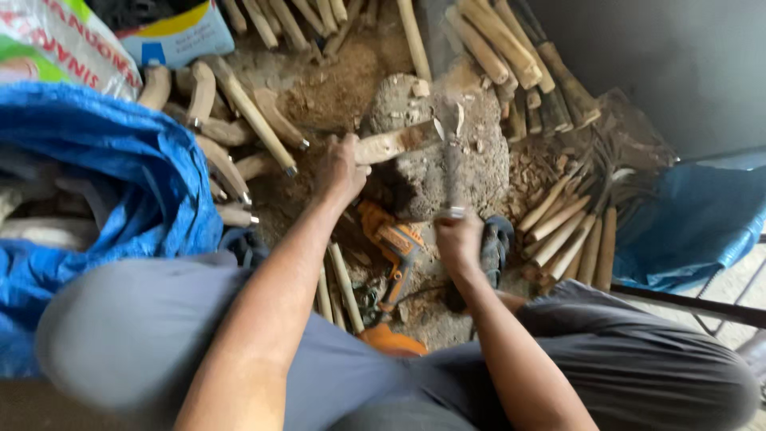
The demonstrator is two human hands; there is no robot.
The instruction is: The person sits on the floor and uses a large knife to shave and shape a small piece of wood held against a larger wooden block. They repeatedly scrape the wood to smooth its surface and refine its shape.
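Observation:
My left hand [341,169] grips one end of a pale wooden piece [392,144] that lies across a worn chopping block [471,164]. My right hand [458,236] is closed around the handle of a chopping tool [452,172]. Its blade, blurred by motion, is up near the far end of the wooden piece. Wood chips cover the top of the block. My knees in grey trousers fill the bottom of the view.
An orange power tool [395,243] lies on the ground between my arms. Carved wooden handles [239,120] are piled at left and at the top, and straight sticks [566,235] at right. A blue tarp [104,168] sits left; blue cloth [694,219] right.

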